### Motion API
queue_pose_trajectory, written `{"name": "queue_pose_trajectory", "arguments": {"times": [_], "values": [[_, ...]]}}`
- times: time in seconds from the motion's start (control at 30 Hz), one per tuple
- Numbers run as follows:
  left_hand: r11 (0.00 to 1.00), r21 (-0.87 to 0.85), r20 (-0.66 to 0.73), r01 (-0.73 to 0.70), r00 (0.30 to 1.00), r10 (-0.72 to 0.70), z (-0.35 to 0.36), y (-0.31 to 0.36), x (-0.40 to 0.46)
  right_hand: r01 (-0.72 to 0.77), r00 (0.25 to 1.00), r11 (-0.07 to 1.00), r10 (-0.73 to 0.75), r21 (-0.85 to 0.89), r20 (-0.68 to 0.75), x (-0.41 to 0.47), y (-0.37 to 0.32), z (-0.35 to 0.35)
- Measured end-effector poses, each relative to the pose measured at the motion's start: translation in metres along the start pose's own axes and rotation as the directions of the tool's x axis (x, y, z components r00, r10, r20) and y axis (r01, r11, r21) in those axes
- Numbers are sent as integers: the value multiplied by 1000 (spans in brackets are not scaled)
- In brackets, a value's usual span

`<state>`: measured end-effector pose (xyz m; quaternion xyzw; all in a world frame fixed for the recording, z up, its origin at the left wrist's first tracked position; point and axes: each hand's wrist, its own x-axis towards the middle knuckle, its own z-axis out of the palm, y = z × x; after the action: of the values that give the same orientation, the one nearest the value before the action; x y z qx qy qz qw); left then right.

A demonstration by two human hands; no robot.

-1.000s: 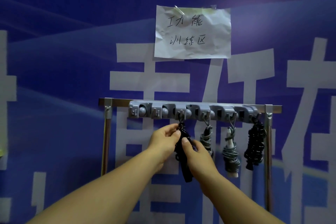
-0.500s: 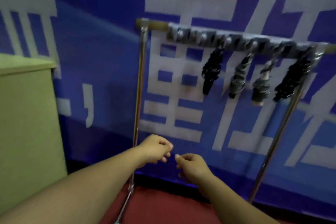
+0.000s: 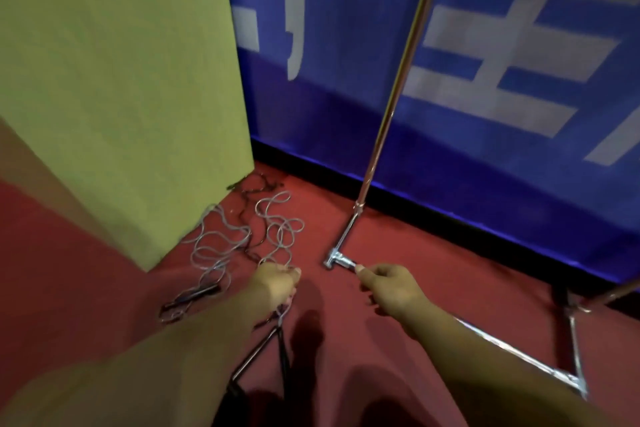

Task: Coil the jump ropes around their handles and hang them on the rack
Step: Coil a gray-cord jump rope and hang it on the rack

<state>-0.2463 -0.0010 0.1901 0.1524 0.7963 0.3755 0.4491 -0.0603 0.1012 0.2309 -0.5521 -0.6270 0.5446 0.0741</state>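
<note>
You are looking down at a dark red floor (image 3: 415, 253) that runs to a blue banner with large white lettering (image 3: 502, 62) along the far wall, with a black strip at its foot. On the left stands a tall yellow-green panel (image 3: 121, 80), its corner meeting the floor near the ropes. The chrome metal rack (image 3: 391, 114) shows only its lower part: a slanting upright pole at the centre, a foot joint on the floor beside your right hand, and shiny base bars running off to the near right. On the floor between the panel and the rack foot lies a loose tangle of grey jump rope (image 3: 221, 243), looping over itself, with a darker thin cord (image 3: 256, 191) mixed in at the far end by the banner. A dark slim handle (image 3: 194, 295) lies at the near left edge of the tangle. Your left hand (image 3: 275, 282) is down at the near edge of the tangle, fingers curled around grey strands; below it two dark handles (image 3: 273, 354) hang towards you. Your right hand (image 3: 391, 286) hovers just beside the rack's foot joint with fingers loosely curled, holding nothing. No container is in view.
</note>
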Motion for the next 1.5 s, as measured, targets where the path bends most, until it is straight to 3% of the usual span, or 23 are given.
{"name": "queue_pose_trajectory", "arguments": {"times": [0.2, 0.4, 0.5, 0.67, 0.8, 0.93, 1.07, 1.27, 1.5], "values": [[998, 47, -44, 52, 998, -50, 12, -116, 25, -45, 997, 996, 49, -72, 59, 22, 68, 67], [984, 32, -213, 176, 963, -165, 1, -186, 27, -101, 990, 991, 109, -87, 93, 36, 111, 106], [972, 83, -250, 221, 948, -194, 5, -199, 42, -119, 985, 990, 127, -71, 120, 39, 123, 116], [969, 110, -172, 222, 964, -201, 38, -193, 70, -141, 981, 990, 138, 9, 134, 39, 130, 121], [897, 349, -226, 271, 953, -200, 63, -203, 95, -219, 968, 962, 194, 160, 161, 40, 128, 122], [886, 365, -232, 285, 950, -210, 84, -211, 100, -221, 971, 963, 203, 154, 125, 42, 138, 118], [862, 461, -106, 213, 977, -185, 100, -202, 100, -252, 966, 961, 244, 110, 86, 39, 153, 104], [806, 590, 162, -50, 985, -57, 121, -181, 81, -306, 952, 952, 306, 16, 12, 38, 173, 75], [887, 350, 393, -302, 907, 153, 131, -90, 32, -228, 958, 940, 263, 254, -111, 24, 139, 23]]}}
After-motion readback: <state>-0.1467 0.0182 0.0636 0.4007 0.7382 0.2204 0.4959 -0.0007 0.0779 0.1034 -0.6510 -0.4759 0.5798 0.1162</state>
